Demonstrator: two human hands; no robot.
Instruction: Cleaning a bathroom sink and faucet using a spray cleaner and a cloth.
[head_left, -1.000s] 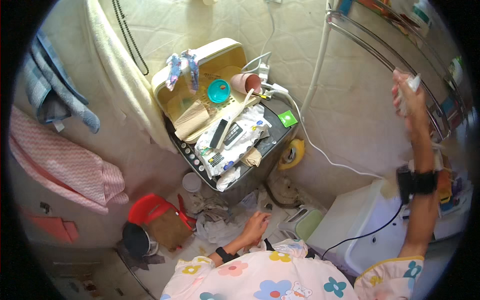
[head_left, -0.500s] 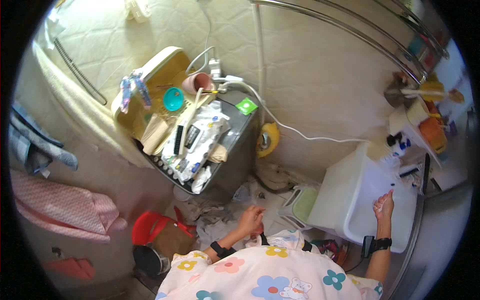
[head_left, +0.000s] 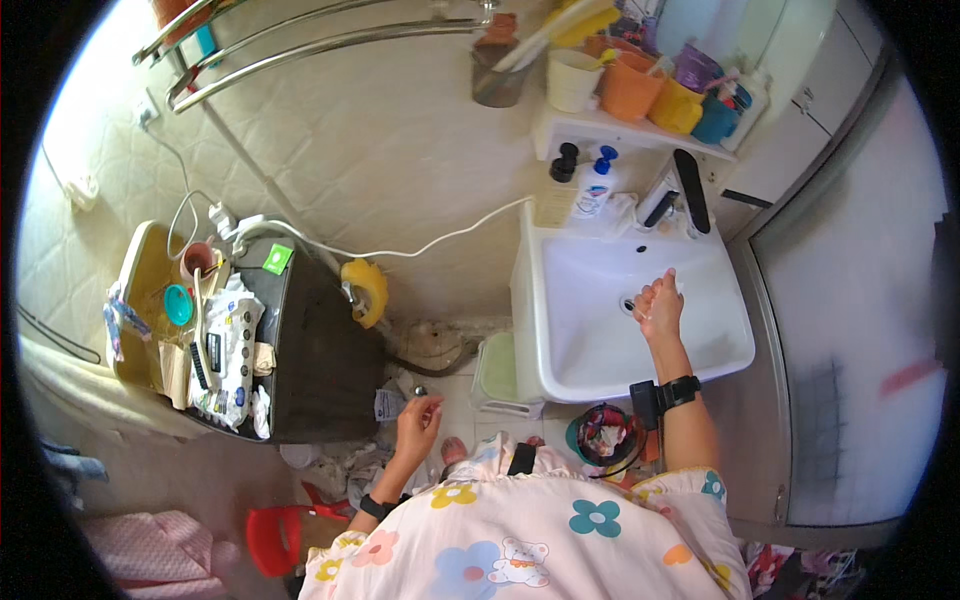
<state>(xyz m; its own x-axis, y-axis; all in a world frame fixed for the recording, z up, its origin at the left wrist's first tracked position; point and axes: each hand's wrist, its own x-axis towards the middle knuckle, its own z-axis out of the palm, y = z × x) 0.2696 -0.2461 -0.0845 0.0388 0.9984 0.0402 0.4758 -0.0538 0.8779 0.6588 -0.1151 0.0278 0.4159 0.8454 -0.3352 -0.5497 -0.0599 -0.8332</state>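
My right hand is over the basin of a white sink, its fingers curled in toward the palm. A small whitish patch shows among those fingers, too small to name. Lower and to the left, my left hand hangs in the air above the floor with loosely bent fingers and nothing visible in it. Behind the basin stands a black and chrome faucet. Beside it is a white pump bottle with a blue top.
A dark cabinet at the left bears a wipes pack and a yellow basket. Cups, including an orange one, line a shelf above the sink. A green-topped stool and a waste bin stand below.
The view has swung right, bringing the sink and faucet toward the middle. My right hand is now farther over the basin, near its drain. My left hand remains low and away from the sink.
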